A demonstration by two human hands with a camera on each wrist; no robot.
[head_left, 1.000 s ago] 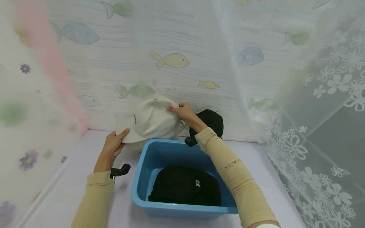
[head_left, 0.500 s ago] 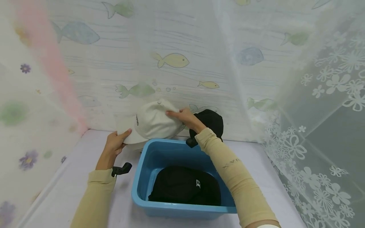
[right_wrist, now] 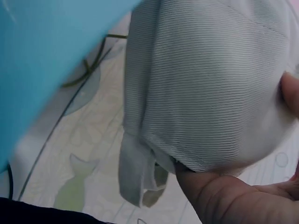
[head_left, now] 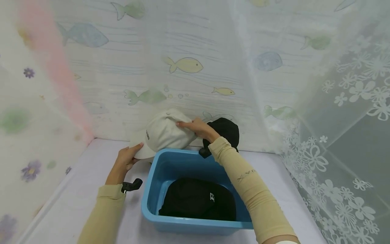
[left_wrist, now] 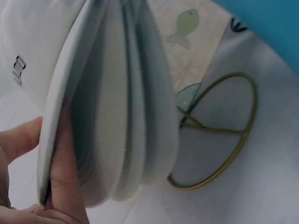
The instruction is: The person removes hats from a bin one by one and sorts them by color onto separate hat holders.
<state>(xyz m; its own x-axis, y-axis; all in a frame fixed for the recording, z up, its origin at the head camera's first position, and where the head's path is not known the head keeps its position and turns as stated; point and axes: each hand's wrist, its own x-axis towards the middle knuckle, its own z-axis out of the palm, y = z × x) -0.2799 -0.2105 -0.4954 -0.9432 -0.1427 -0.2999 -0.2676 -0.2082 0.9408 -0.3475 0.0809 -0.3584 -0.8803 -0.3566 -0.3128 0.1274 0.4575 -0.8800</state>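
Note:
Behind the blue bin, a white cap [head_left: 169, 132] with small dark lettering is held between both hands, its brim facing left. My left hand [head_left: 126, 157] pinches the brim, thumb on top and fingers beneath. In the left wrist view, more pale brims [left_wrist: 110, 140] sit stacked close under the pinched one. My right hand [head_left: 201, 128] grips the back of the white cap's crown; in the right wrist view the cap's back strap [right_wrist: 133, 168] hangs beside the fingers. A black cap [head_left: 228, 132] stands just right of that hand, partly hidden by it.
The blue bin [head_left: 149, 189] stands on the white-covered table [head_left: 85, 189] in front, with a black cap [head_left: 195, 198] inside. A gold wire stand [left_wrist: 247, 133] is under the white cap. A fish-print curtain [head_left: 189, 40] hangs close behind.
The white cap has come down and its brim tips lower. Both hands have lowered with it, the left also shifting slightly right. The bin and black caps stay put.

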